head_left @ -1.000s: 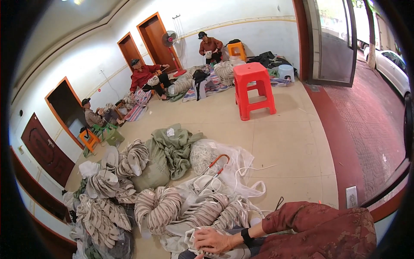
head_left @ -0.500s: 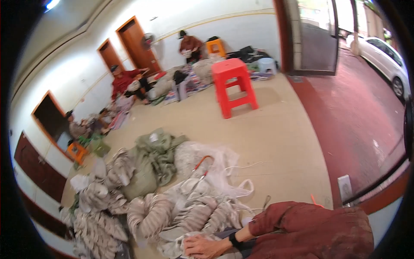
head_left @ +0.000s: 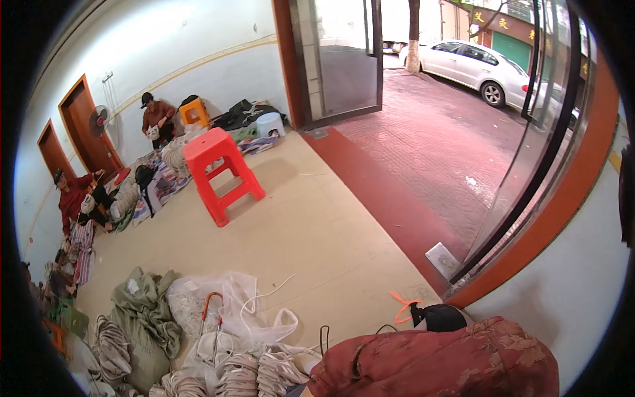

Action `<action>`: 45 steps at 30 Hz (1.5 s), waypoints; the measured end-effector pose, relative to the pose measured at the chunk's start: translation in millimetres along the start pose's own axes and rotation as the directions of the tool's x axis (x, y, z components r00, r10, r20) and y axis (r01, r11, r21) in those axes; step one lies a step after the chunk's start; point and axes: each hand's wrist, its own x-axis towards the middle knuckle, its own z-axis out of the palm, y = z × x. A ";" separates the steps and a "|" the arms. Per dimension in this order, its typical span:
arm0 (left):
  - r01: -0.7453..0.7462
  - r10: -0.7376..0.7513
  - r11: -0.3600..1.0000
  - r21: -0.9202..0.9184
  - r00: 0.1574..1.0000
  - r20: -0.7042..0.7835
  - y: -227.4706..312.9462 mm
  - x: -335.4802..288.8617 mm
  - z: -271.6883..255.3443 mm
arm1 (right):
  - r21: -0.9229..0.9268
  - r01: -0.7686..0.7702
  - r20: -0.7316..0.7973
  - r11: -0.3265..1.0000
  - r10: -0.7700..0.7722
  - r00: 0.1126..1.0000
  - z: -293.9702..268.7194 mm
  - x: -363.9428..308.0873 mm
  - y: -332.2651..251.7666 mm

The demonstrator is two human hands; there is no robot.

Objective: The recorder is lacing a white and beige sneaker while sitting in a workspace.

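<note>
Fingers hidden; two pale bundles nearest sleeve

Yellow characters, on brown signboard (outdoors)

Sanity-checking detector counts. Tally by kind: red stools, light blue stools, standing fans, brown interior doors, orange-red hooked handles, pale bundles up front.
Red stool: 1
Light blue stool: 1
Standing fan: 1
Brown interior doors: 2
Hooked handle: 1
Total: 6, excluding the pale bundles, which overlap and are cut off, so no firm count.
</note>
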 end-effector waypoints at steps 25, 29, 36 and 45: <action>-0.291 0.290 0.953 0.084 0.957 0.029 67.5 82.3 2.2 | -0.216 0.076 -0.075 0.973 -0.094 0.993 -21.0 -7.8 -0.3; -0.297 0.298 0.950 0.094 0.955 0.005 68.7 83.9 -4.4 | -0.188 0.041 -0.034 0.981 -0.049 0.998 -18.6 -7.4 2.7; -0.322 0.327 0.943 0.087 0.943 -0.061 67.9 86.5 -18.0 | -0.148 0.054 -0.031 0.987 -0.060 0.998 -15.1 -4.1 1.0; -0.350 0.346 0.937 0.003 0.924 -0.161 50.9 94.2 -21.1 | -0.102 0.033 -0.003 0.994 -0.034 0.999 -3.8 -4.0 6.3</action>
